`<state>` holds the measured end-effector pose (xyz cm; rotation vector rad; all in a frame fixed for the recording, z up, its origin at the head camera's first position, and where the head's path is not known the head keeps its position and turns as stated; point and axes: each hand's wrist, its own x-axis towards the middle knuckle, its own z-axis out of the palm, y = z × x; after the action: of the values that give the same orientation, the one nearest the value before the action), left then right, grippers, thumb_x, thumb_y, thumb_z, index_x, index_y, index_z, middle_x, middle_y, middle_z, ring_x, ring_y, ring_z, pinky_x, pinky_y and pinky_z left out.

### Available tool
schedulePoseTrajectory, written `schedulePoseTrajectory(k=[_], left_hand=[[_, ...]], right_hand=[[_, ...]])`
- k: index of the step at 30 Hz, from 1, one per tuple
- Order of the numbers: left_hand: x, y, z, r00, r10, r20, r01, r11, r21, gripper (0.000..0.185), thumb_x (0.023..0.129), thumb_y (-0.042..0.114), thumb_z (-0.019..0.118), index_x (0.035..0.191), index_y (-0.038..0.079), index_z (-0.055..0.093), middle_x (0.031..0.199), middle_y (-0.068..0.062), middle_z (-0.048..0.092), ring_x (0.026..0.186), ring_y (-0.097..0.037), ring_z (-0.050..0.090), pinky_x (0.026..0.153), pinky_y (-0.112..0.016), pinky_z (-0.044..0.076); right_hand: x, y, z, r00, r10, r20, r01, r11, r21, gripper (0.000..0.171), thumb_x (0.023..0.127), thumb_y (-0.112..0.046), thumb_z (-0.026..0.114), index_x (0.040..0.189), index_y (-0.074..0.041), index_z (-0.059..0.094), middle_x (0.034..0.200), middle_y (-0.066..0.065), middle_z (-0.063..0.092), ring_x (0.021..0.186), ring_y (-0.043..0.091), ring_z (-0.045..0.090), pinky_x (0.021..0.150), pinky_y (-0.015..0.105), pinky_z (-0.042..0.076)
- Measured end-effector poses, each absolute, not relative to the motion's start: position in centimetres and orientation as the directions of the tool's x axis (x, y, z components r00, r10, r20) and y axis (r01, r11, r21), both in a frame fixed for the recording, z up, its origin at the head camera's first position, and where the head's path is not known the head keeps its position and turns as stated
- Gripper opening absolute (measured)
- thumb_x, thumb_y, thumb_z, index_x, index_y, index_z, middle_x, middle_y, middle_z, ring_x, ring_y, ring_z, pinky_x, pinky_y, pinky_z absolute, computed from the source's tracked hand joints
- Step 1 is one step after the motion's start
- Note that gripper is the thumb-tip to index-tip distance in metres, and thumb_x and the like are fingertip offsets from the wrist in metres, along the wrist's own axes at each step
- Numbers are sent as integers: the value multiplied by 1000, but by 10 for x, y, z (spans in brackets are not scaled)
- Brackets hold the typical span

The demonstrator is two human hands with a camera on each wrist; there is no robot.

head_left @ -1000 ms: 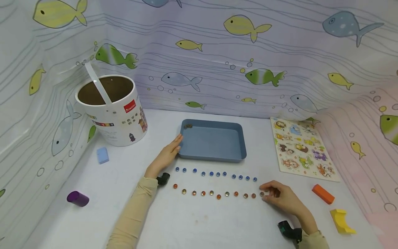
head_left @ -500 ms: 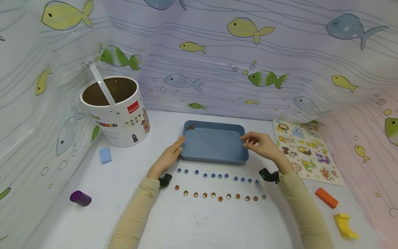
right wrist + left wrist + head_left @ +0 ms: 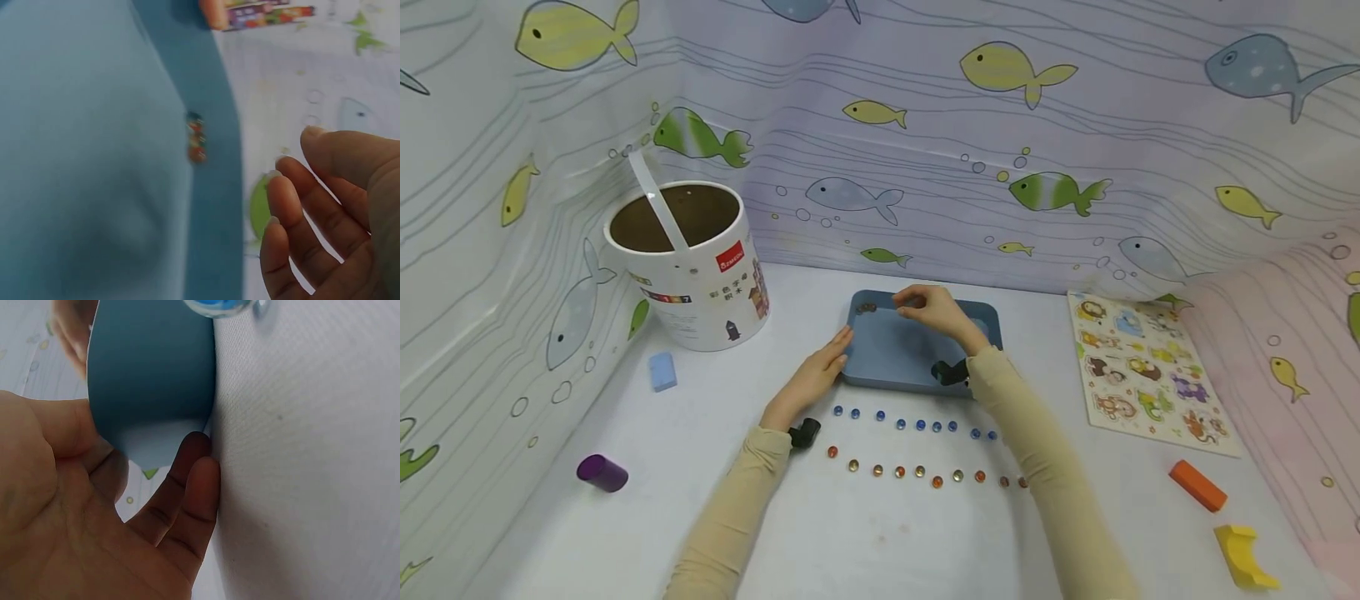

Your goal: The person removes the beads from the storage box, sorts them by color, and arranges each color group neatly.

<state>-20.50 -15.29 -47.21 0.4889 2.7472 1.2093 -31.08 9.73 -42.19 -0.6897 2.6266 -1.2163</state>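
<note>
Reaching over the blue tray (image 3: 917,367), the person's right hand (image 3: 928,307) is hovering near the far-left corner where a few glass beads (image 3: 867,307) are lying; its fingers are loosely curled, and whether they are pinching a bead cannot be told. The left hand (image 3: 811,379) is resting flat against the tray's left rim. Two rows, blue beads (image 3: 917,424) and amber beads (image 3: 925,476), are waiting on the table, so most appear left.

your white table (image 3: 887,542) carries a blue tray (image 3: 895,358), two bead rows (image 3: 917,475), a white bucket (image 3: 700,275), an animal puzzle (image 3: 1142,371) and scattered blocks (image 3: 1197,485).
</note>
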Motion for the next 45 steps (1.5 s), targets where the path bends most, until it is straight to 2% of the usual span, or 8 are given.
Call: schedulePoseTrajectory(k=[6, 14, 16, 19, 23, 26, 33, 45], left_hand=[[-206, -151, -473, -943, 331, 43, 253, 625, 738, 49, 105, 15, 37, 153, 5, 27, 162, -8, 19, 149, -32, 21, 122, -49, 19], [-205, -149, -470, -939, 341, 31, 250, 620, 744, 50, 105, 16, 37, 153, 6, 26, 162, -8, 19, 149, -31, 20, 122, -50, 18], [-206, -149, -470, -939, 342, 36, 255, 622, 741, 50, 105, 16, 37, 153, 6, 27, 162, -8, 19, 149, -32, 20, 122, -50, 18], [-207, -149, -471, -935, 352, 41, 267, 622, 736, 50, 106, 16, 37, 153, 5, 27, 162, -8, 19, 149, -32, 21, 122, -50, 19], [-207, -148, -470, -932, 359, 43, 273, 621, 735, 50, 105, 16, 37, 153, 5, 26, 162, -9, 19, 149, -32, 20, 122, -49, 19], [-207, -149, -468, -934, 353, 48, 273, 622, 734, 50, 105, 15, 38, 153, 5, 27, 162, -8, 19, 149, -32, 21, 122, -49, 19], [-207, -150, -469, -936, 349, 52, 271, 617, 739, 50, 105, 16, 38, 153, 6, 28, 162, -8, 20, 149, -31, 21, 122, -50, 20], [-203, -152, -471, -940, 336, 59, 269, 622, 735, 49, 105, 16, 38, 152, 4, 28, 162, -8, 20, 148, -32, 22, 122, -50, 20]], right_hand=[[-324, 71, -442, -904, -426, 45, -312, 584, -749, 30, 93, -18, 65, 121, -9, 67, 121, 9, 68, 103, 27, 62, 83, 38, 54], [-330, 55, -460, -927, -373, 45, -275, 593, -757, 30, 93, -16, 64, 122, -11, 67, 122, 8, 68, 89, 22, 61, 66, 26, 50], [-331, 52, -461, -926, -375, 33, -271, 601, -752, 31, 93, -17, 64, 124, -10, 66, 125, 9, 66, 90, 22, 62, 67, 27, 52], [-332, 48, -463, -929, -369, 15, -260, 623, -738, 33, 93, -17, 64, 125, -9, 65, 130, 10, 63, 104, 24, 63, 81, 33, 55], [-334, 47, -465, -932, -361, 12, -257, 640, -724, 34, 93, -16, 65, 125, -8, 65, 134, 10, 61, 127, 26, 54, 104, 41, 47], [-336, 45, -464, -926, -376, 31, -288, 650, -703, 33, 92, -15, 65, 124, -6, 65, 131, 11, 63, 128, 28, 54, 109, 42, 44], [-336, 35, -463, -914, -404, 25, -335, 722, -605, 30, 91, -16, 67, 120, -8, 68, 120, 10, 69, 114, 25, 62, 100, 38, 50], [-335, 29, -465, -925, -379, -12, -308, 769, -560, 19, 90, -11, 67, 107, -5, 72, 107, 10, 72, 98, 23, 66, 88, 33, 55]])
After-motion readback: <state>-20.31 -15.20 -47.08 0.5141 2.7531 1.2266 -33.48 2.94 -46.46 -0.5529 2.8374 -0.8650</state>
